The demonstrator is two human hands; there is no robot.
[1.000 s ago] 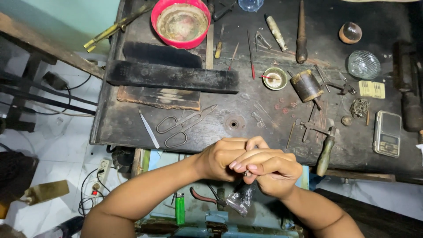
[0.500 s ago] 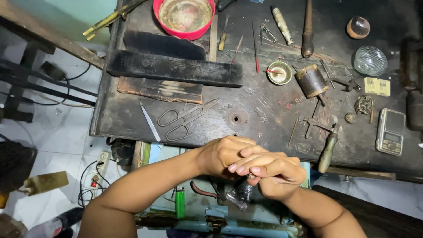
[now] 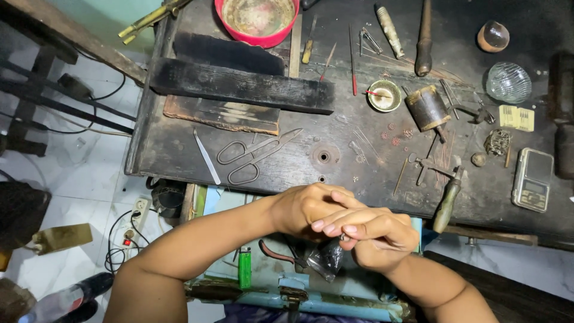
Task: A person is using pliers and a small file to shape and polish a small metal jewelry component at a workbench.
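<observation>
**Dark plastic pouch being worked between two joined hands**

Bare hands are meeting just below the near edge of a dark, scarred wooden surface (image 3: 179, 149). The left hand (image 3: 305, 209) is curling over the right hand (image 3: 379, 236), and their fingers (image 3: 335, 222) are closing together on a small crumpled dark plastic pouch (image 3: 326, 260), which is hanging beneath them above an open blue drawer (image 3: 335, 302). How firmly each hand is pinching cannot be told. Red-handled pliers (image 3: 278, 252) and a green lighter (image 3: 244, 268) are lying in the drawer. Scissors (image 3: 254, 157) are resting on the surface, well apart. Doing this well probably means keeping the pouch over the drawer and working gently, so anything small falls inside.
</observation>
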